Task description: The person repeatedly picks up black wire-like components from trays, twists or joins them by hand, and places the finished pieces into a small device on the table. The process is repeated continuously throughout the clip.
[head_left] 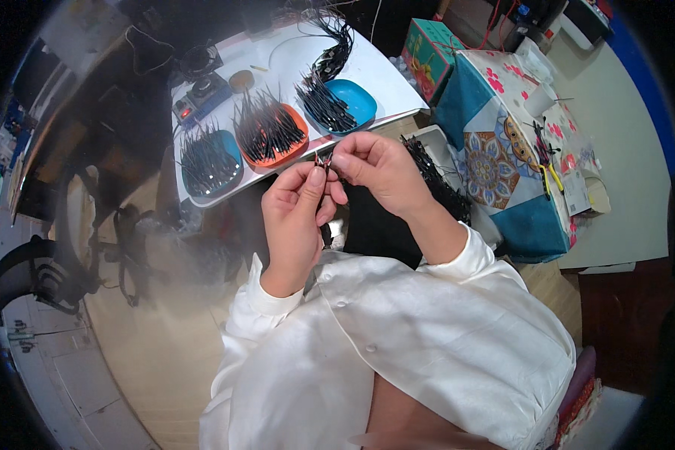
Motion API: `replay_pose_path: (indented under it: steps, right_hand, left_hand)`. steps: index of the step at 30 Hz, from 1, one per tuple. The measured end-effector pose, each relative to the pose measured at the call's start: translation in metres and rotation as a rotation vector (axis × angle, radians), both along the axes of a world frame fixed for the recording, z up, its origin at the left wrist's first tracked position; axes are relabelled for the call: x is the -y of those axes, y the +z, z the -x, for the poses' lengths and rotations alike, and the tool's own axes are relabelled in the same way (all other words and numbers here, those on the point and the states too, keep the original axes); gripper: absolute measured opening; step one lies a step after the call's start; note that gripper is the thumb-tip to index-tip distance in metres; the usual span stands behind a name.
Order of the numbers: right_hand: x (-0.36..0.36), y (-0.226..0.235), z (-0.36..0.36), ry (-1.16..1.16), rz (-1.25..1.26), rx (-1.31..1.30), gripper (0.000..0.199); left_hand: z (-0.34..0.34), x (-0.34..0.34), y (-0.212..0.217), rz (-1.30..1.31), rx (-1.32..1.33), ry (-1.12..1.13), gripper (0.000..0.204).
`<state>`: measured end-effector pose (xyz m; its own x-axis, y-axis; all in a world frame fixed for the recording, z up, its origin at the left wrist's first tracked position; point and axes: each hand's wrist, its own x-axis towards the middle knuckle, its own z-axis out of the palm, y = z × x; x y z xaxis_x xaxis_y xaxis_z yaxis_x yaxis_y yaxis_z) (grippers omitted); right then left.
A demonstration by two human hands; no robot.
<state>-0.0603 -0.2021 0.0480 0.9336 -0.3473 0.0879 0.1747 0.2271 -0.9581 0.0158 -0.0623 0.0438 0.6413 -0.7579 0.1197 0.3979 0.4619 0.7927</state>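
My left hand (296,199) pinches a thin black cable (323,162) between thumb and fingers, and short split ends with a reddish tint stick up from the grip. Closed against those ends, the fingertips of my right hand (379,171) pinch the same cable. Both hands meet in front of the white table's near edge. Just beyond them, an orange tray (298,120) holds many black cable pieces standing on end. A blue tray (364,103) to its right carries another bundle, and a dark teal tray (232,146) to its left holds more.
A long black cable bundle (336,52) lies at the table's back. Left of it stands a small blue device (202,97). On the right, a patterned cloth-covered table (495,206) bears yellow-handled pliers (551,176) and a white cup (540,97). A white bin (435,142) holds black cables.
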Motion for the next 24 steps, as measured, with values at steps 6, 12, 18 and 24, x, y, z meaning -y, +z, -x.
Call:
replay_pose_path:
  steps: [6,12,18,24]
  right_hand:
    - [0.007,0.003,0.009,0.101,-0.025,0.055,0.012]
    - [0.011,-0.001,0.010,0.140,-0.019,0.175,0.011]
    - [0.006,-0.004,0.017,0.306,-0.371,0.126,0.019]
    - [0.008,-0.005,0.020,0.333,-0.412,0.056,0.020]
  left_hand:
    - [0.000,0.000,-0.003,-0.046,0.050,-0.027,0.019]
    - [-0.004,-0.007,-0.001,-0.085,0.080,-0.202,0.020]
    - [0.002,-0.009,-0.001,-0.115,0.172,-0.164,0.015]
    - [0.003,-0.010,-0.001,-0.136,0.262,-0.184,0.014]
